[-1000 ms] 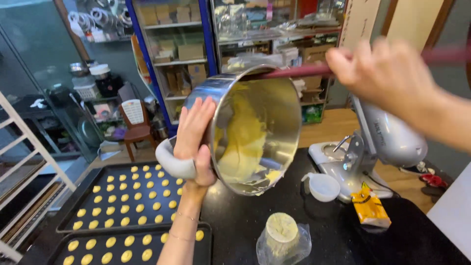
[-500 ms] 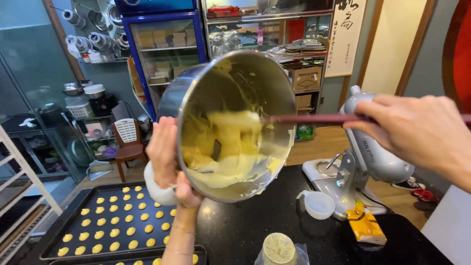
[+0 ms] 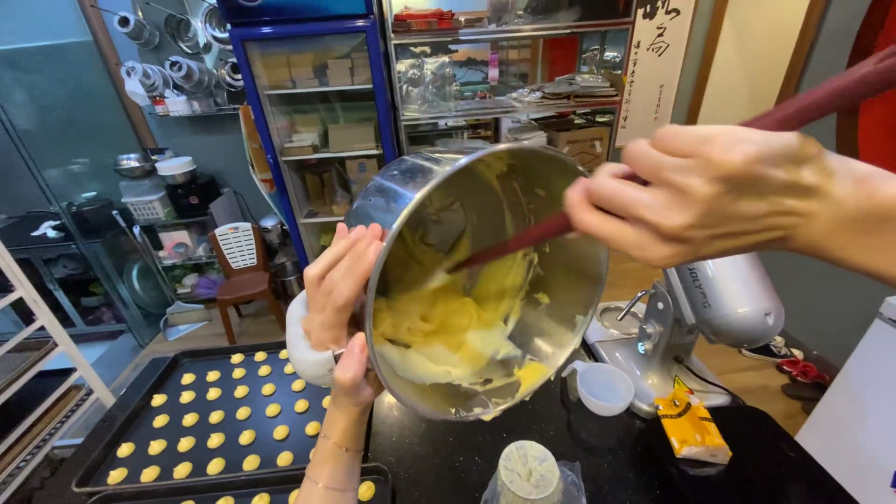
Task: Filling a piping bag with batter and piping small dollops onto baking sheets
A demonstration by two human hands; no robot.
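My left hand (image 3: 341, 299) grips the rim and white handle of a steel mixing bowl (image 3: 569, 280), tilted on its side above the black counter with its mouth facing me. Pale yellow batter (image 3: 448, 327) clings to the lower inside of the bowl. My right hand (image 3: 709, 191) holds a dark red spatula (image 3: 523, 238) whose blade reaches into the bowl and touches the batter. The spatula's handle sticks out past my hand toward the upper right.
A black baking tray (image 3: 93, 457) with several rows of small yellow dough dots lies at lower left; a second tray sits at the bottom edge. A grey stand mixer (image 3: 709, 308), small white cup (image 3: 602, 387), yellow packet (image 3: 689, 425) and bagged lidded cup (image 3: 527, 471) stand on the counter. Shelves and a fridge behind.
The bowl has tipped and turned more toward me. My right hand has moved left and nearer, driving the spatula deeper into the batter.
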